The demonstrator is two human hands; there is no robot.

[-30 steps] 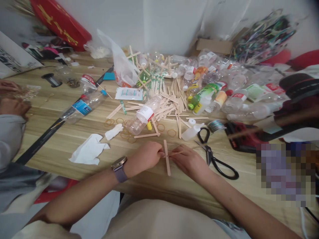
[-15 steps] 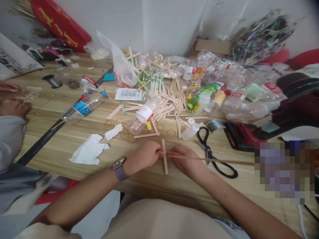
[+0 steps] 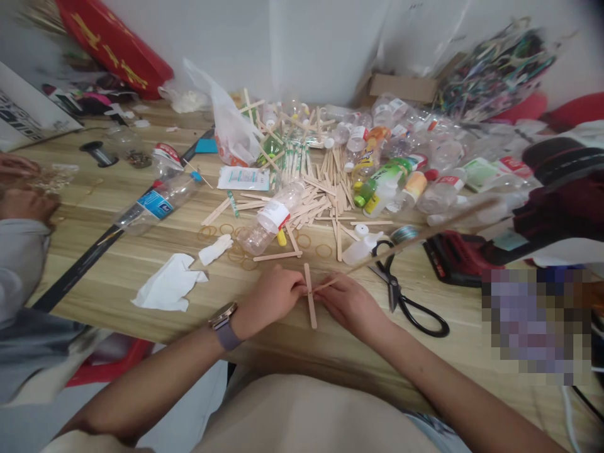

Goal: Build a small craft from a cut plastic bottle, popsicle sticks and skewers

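Observation:
My left hand (image 3: 276,294), a watch on its wrist, is closed in a pinch at the left side of a popsicle stick (image 3: 312,313) that stands nearly upright in view. A long thin wooden skewer (image 3: 401,246) meets the stick near its middle and slants up to the right. Close by on the right, my right hand (image 3: 352,303) has its fingertips closed around the skewer's near end. The exact contact between fingertips, stick and skewer is partly hidden. Black-handled scissors (image 3: 397,294) lie just right of my right hand.
Loose popsicle sticks (image 3: 314,204) and a plastic bottle (image 3: 268,220) lie ahead, with rubber bands (image 3: 304,241) around. More bottles (image 3: 391,179) are heaped behind. A red-black battery tool (image 3: 453,261) stands right. Crumpled tissue (image 3: 170,283) lies left; another person's hands (image 3: 28,195) are far left.
The skewer's far end has swung upward, from almost level to slanting up over the scissors. My right hand has turned slightly with it; my left hand and the popsicle stick have barely shifted.

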